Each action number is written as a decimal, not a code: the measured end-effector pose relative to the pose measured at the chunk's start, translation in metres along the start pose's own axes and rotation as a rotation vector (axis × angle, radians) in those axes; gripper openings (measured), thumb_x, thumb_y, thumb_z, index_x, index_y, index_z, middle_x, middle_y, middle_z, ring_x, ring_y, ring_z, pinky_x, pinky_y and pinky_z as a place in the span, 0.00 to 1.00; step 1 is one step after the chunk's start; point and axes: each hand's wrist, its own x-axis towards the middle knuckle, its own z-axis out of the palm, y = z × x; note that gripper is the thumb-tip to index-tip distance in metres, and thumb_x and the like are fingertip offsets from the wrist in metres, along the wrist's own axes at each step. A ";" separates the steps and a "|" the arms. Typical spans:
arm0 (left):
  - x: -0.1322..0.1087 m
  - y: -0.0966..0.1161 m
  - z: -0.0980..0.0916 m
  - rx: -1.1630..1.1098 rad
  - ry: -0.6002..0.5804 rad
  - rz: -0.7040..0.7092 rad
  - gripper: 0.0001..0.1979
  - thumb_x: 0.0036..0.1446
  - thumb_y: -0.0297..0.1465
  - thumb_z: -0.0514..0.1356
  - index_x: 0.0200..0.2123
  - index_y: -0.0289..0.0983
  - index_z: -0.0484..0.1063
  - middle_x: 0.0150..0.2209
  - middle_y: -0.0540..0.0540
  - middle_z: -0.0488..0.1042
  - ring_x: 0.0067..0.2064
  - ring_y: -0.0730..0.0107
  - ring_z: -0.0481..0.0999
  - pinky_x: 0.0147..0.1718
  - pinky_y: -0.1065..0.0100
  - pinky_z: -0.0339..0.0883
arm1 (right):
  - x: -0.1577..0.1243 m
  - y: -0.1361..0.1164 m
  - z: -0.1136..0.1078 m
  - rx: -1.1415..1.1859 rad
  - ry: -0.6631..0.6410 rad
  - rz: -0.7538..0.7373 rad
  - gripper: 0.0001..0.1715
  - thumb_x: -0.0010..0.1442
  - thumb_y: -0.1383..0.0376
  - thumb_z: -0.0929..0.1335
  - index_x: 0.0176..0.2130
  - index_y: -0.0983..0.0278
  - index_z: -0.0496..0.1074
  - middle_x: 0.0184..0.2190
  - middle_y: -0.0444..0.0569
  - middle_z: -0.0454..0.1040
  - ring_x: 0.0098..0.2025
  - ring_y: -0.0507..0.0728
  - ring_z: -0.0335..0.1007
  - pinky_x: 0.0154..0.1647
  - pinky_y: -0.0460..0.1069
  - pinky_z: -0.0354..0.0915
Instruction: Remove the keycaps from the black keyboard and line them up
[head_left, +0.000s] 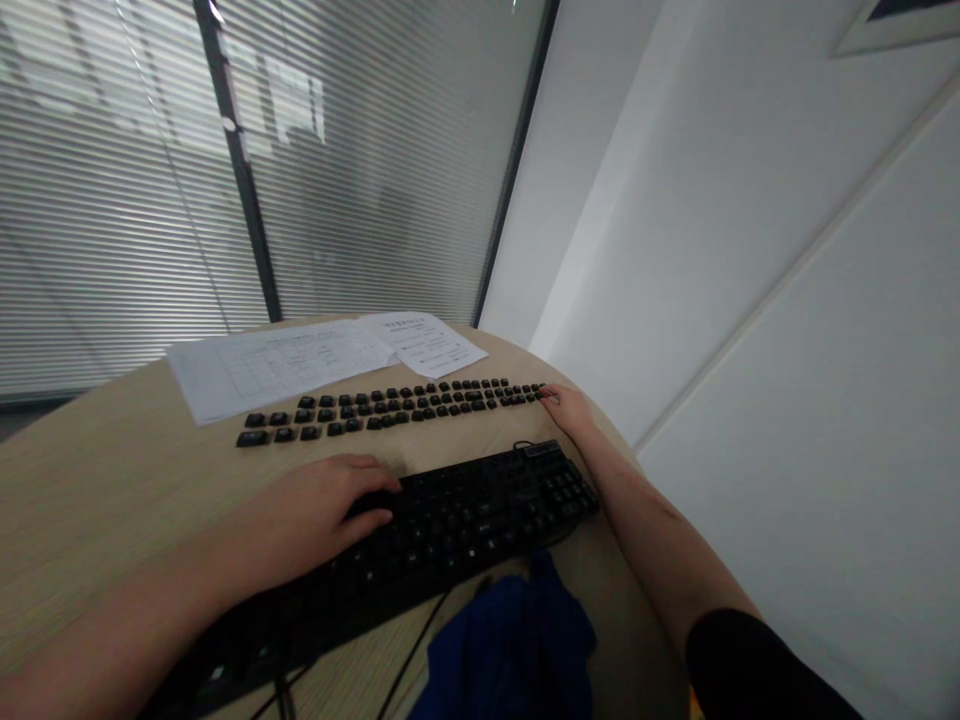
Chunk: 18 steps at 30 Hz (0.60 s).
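Observation:
A black keyboard point(480, 515) lies at a slant on the table, some of its keys in place and its left part in shadow. My left hand point(334, 505) rests over its left half, thumb and fingers apart, with the fingertips on the keyboard's upper side. Beyond it, loose black keycaps point(409, 405) lie in several long rows. My right hand point(570, 408) reaches to the right end of these rows. Its fingers are pinched at a small keycap there, which they partly hide.
Printed papers point(300, 360) lie behind the keycaps. A blue cloth point(517, 645) is bunched in front of the keyboard, with a black cable point(411, 655) beside it. The round wooden table point(97, 480) borders a white wall at right and a window with blinds behind.

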 end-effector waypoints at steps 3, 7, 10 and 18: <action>0.000 0.001 -0.001 0.007 -0.006 -0.002 0.15 0.63 0.38 0.59 0.49 0.45 0.81 0.50 0.44 0.82 0.50 0.52 0.81 0.53 0.53 0.72 | -0.002 -0.004 -0.004 0.076 0.066 0.002 0.14 0.61 0.65 0.71 0.46 0.59 0.83 0.49 0.52 0.85 0.54 0.65 0.79 0.61 0.58 0.69; 0.001 0.002 -0.003 0.008 -0.007 0.006 0.15 0.63 0.39 0.58 0.49 0.45 0.81 0.49 0.44 0.82 0.50 0.53 0.81 0.52 0.54 0.72 | -0.006 -0.012 -0.026 0.210 0.205 0.046 0.18 0.65 0.57 0.66 0.43 0.63 0.83 0.49 0.58 0.83 0.55 0.66 0.76 0.61 0.60 0.67; 0.001 0.003 -0.003 0.020 -0.004 0.012 0.16 0.63 0.39 0.58 0.49 0.44 0.81 0.49 0.43 0.82 0.48 0.53 0.81 0.52 0.54 0.72 | -0.011 -0.021 -0.055 0.352 0.310 0.117 0.31 0.70 0.51 0.57 0.45 0.66 0.80 0.47 0.60 0.81 0.50 0.64 0.77 0.53 0.58 0.72; 0.004 0.004 0.000 0.064 0.009 0.030 0.17 0.62 0.38 0.59 0.50 0.42 0.80 0.50 0.40 0.80 0.52 0.50 0.79 0.54 0.52 0.71 | -0.087 -0.049 -0.105 0.759 0.139 0.292 0.35 0.68 0.38 0.59 0.38 0.63 0.76 0.16 0.40 0.64 0.17 0.53 0.62 0.21 0.50 0.70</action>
